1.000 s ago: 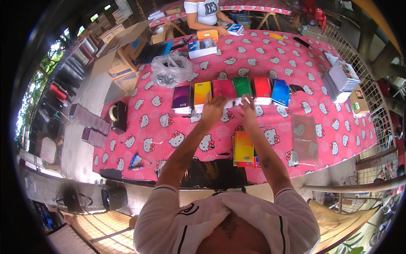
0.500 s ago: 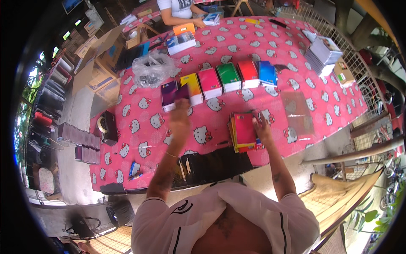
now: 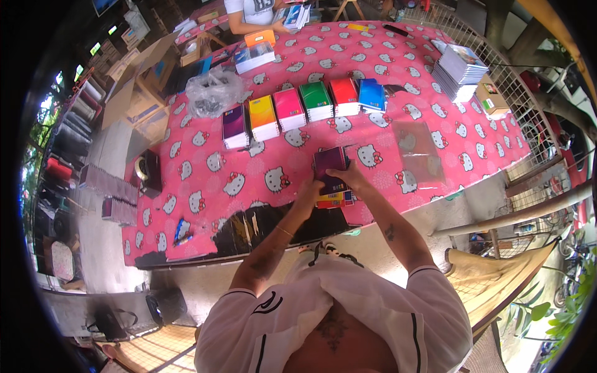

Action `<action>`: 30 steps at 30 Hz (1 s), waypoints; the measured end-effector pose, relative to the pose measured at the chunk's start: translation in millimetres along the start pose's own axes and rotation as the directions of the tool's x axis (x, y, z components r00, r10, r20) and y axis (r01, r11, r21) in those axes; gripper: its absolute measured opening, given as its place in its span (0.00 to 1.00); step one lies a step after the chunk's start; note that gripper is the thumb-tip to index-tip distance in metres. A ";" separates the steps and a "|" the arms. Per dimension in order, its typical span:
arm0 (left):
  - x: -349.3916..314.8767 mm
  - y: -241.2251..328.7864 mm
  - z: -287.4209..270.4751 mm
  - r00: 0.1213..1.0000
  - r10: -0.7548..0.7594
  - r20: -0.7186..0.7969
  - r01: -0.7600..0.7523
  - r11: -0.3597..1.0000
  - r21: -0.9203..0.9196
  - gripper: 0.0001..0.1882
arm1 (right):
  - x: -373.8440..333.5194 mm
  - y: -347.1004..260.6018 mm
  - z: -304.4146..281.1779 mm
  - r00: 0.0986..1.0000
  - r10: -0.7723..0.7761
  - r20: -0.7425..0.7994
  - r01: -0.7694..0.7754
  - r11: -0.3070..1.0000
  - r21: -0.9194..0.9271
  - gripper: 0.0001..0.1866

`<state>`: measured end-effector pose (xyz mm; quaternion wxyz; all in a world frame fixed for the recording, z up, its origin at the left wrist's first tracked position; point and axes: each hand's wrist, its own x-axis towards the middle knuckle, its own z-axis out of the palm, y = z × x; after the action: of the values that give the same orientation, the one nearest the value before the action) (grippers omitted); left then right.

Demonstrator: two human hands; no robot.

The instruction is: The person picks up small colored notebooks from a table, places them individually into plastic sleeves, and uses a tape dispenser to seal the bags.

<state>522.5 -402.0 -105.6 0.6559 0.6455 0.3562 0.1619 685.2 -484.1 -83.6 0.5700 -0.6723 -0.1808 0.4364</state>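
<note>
Both my hands grip a small pile of notebooks near the table's front edge. A dark purple notebook (image 3: pixel 328 160) lies on top, with yellow and red notebooks (image 3: pixel 331 201) showing under its near end. My left hand (image 3: pixel 313 194) closes on its near left side. Across its right side lies my right hand (image 3: pixel 349 176), thumb on the cover and fingers partly hidden. Beyond stands a row of notebook stacks: purple (image 3: pixel 234 123), yellow (image 3: pixel 262 113), pink (image 3: pixel 288 105), green (image 3: pixel 315 98), red (image 3: pixel 344 93) and blue (image 3: pixel 372 94).
A pink patterned cloth (image 3: pixel 249 165) covers the table. Around it are a clear plastic bag (image 3: pixel 214 93), a tape dispenser (image 3: pixel 147 173), a clear plastic sheet (image 3: pixel 420 152), blue pens (image 3: pixel 181 231) and a tall book pile (image 3: pixel 460 71). Across the table, a person (image 3: pixel 252 15) holds booklets.
My left hand has brought a purple notebook from the row back to the pile, over the pink one. My right hand has shifted left with the pile. The view has shifted slightly.
</note>
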 end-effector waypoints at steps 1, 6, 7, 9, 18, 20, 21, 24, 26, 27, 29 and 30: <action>-10.8 0.8 -16.5 0.997 -0.008 0.081 0.027 0.972 -0.235 0.27 | -12.9 -13.7 -4.7 0.985 0.054 0.163 -0.073 0.990 0.118 0.24; -78.1 48.8 -15.9 0.618 0.718 0.321 -0.633 0.212 0.744 0.42 | -35.9 -35.4 -49.4 0.809 0.236 0.538 -0.413 0.880 0.235 0.21; -81.5 55.7 -14.3 0.549 0.723 0.419 -0.704 0.130 0.698 0.43 | -39.2 -33.9 -46.0 0.795 0.213 0.568 -0.379 0.905 0.193 0.25; -77.1 67.4 -14.1 0.386 0.706 0.594 -0.820 -0.033 0.572 0.47 | -47.5 -33.2 -39.2 0.762 0.170 0.625 -0.301 0.947 0.109 0.34; -78.1 -6.9 -12.4 0.918 0.387 0.089 -0.346 0.890 -0.297 0.47 | -84.5 22.9 9.0 0.786 -0.442 0.432 0.374 0.897 0.237 0.62; -71.5 -5.6 1.5 0.859 0.511 0.012 -0.490 0.830 -0.269 0.52 | -75.5 44.8 18.5 0.779 -0.551 0.299 0.542 0.832 0.123 0.62; -75.2 -5.9 1.2 0.861 0.508 -0.025 -0.499 0.835 -0.231 0.52 | -80.0 43.0 22.9 0.810 -0.513 0.285 0.492 0.858 0.146 0.61; -79.6 -7.7 -13.2 0.853 0.522 -0.021 -0.517 0.839 -0.167 0.54 | -83.6 24.6 15.1 0.646 -0.686 0.335 0.668 0.721 0.186 0.59; -79.9 -9.9 -18.1 0.869 0.495 0.006 -0.489 0.860 -0.148 0.53 | -83.3 17.6 17.4 0.669 -0.651 0.358 0.598 0.758 0.260 0.58; -79.5 -4.3 -15.1 0.857 0.516 -0.005 -0.515 0.854 -0.076 0.51 | -81.7 18.2 16.6 0.682 -0.633 0.366 0.561 0.774 0.293 0.58; -77.3 7.1 -8.1 0.830 0.558 -0.021 -0.555 0.829 0.070 0.48 | -80.0 22.3 23.6 0.757 -0.566 0.327 0.552 0.821 0.144 0.56; -74.7 4.9 -9.9 0.833 0.554 0.003 -0.553 0.831 0.064 0.49 | -77.7 26.0 27.1 0.787 -0.535 0.306 0.542 0.837 0.072 0.54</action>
<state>465.2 -444.5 -80.8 0.5579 0.7397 0.1642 0.3385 614.1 -532.6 -77.2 0.6277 -0.5204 -0.4573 0.3550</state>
